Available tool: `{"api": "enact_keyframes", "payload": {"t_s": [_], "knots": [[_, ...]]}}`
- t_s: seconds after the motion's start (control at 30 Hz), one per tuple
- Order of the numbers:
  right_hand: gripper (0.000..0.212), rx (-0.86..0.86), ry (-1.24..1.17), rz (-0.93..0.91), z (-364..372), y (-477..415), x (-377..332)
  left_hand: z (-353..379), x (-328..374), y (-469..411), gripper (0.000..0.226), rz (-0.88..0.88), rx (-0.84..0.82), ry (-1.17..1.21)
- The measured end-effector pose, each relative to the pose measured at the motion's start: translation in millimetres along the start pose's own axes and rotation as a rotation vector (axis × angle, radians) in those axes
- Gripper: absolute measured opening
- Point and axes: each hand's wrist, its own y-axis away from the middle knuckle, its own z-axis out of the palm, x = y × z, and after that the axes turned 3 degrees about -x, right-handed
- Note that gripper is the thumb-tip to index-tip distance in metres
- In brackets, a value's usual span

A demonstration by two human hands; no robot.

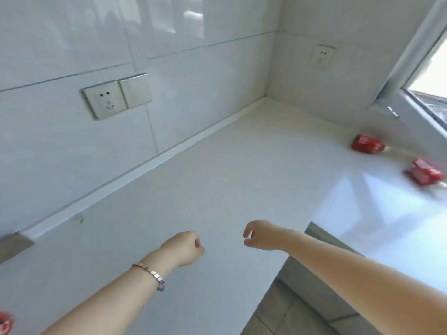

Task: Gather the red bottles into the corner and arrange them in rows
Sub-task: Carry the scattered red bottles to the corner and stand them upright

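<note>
Two red-labelled bottles lie on their sides on the white counter (217, 180) at the far right, one (367, 144) closer to the window, the other (424, 174) near the frame's edge. A third red bottle (5, 323) shows partly at the bottom left corner. My left hand (185, 247), with a bracelet on the wrist, hovers over the counter with fingers curled shut and nothing in it. My right hand (257, 234) hovers beside it, fingers loosely curled, empty. The corner (265, 99) where the two walls meet holds nothing.
White tiled walls carry a socket with a switch (116, 97) on the left and another socket (322, 55) near the corner. A window frame (411, 93) runs along the right. The counter's front edge (312, 228) drops to a grey tiled floor (290, 310).
</note>
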Motion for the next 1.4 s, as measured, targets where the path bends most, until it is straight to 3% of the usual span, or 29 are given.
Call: {"api": "enact_keyframes", "payload": {"t_s": [0.33,0.53,0.73,1.07,1.27,1.4], "knots": [[0.038,0.138,-0.101,0.36,-101.2,118.1,324.4,54.1,349.4,-81.6,0.009,0.307,-0.043,-0.184],[0.037,0.198,-0.162,0.523,-130.4,153.0,454.7,85.1,491.2,-110.4,0.02,0.406,-0.027,-0.251],[0.034,0.285,-0.307,0.648,-140.3,144.8,537.4,115.7,563.8,-151.3,0.027,0.46,-0.081,-0.312],[0.045,0.567,-0.477,0.941,-147.7,144.4,662.5,160.9,660.1,-213.2,0.028,0.587,-0.133,-0.426],[0.033,0.517,-0.525,0.853,-152.0,124.3,720.8,187.2,696.2,-230.6,0.029,0.513,-0.113,-0.422],[0.03,0.588,-0.589,0.832,-145.7,113.8,733.1,203.7,730.0,-242.3,0.034,0.458,-0.037,-0.406]]}}
